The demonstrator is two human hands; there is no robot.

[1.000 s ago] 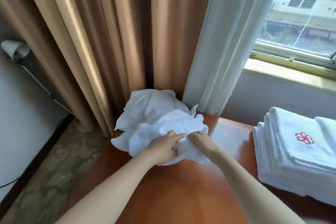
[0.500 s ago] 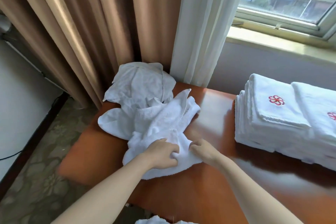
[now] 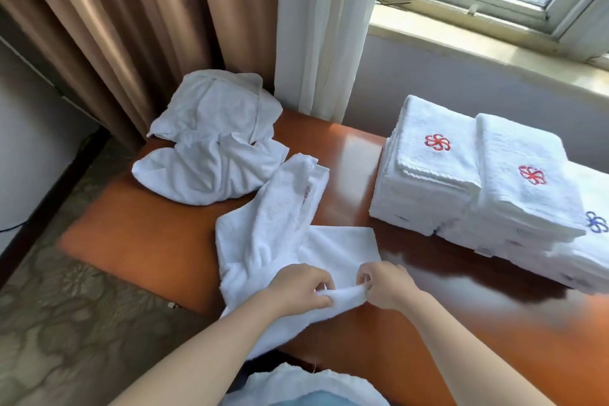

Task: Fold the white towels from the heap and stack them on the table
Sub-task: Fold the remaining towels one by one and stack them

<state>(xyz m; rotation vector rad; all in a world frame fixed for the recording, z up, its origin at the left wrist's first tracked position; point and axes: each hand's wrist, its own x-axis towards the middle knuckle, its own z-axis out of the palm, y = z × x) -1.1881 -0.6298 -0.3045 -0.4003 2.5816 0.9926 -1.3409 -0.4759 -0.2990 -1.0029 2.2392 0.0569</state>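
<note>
In the head view, your left hand [image 3: 300, 287] and right hand [image 3: 385, 285] pinch the near edge of the towel [image 3: 273, 234] at 6 o'clock on the worktop [image 3: 148, 234], fingers [image 3: 324, 298] clamped on it, likely hunting a corner. The heap [image 3: 211, 155] lies at 10 o'clock, the stack [image 3: 461, 175] at 3.

We see a plain white loose towel [image 3: 290, 234] at the centre of the glossy reddish-brown tabletop [image 3: 148, 234]. A faint reddish mark shows in its fold toward 12 o'clock, perhaps an emblem. The heap [image 3: 211, 168] at 10 o'clock is white and unpatterned. At 3 o'clock the folded stack [image 3: 428, 201] is white, with a red pinwheel emblem [image 3: 437, 142], a second red emblem [image 3: 532, 175] and a blue emblem [image 3: 596, 222]. At 11 o'clock hangs a brown curtain [image 3: 99, 26], at 12 a white sheer curtain [image 3: 323, 26]. The floor [image 3: 66, 323] at 8 o'clock shows a mottled grey-beige floral pattern.
</note>
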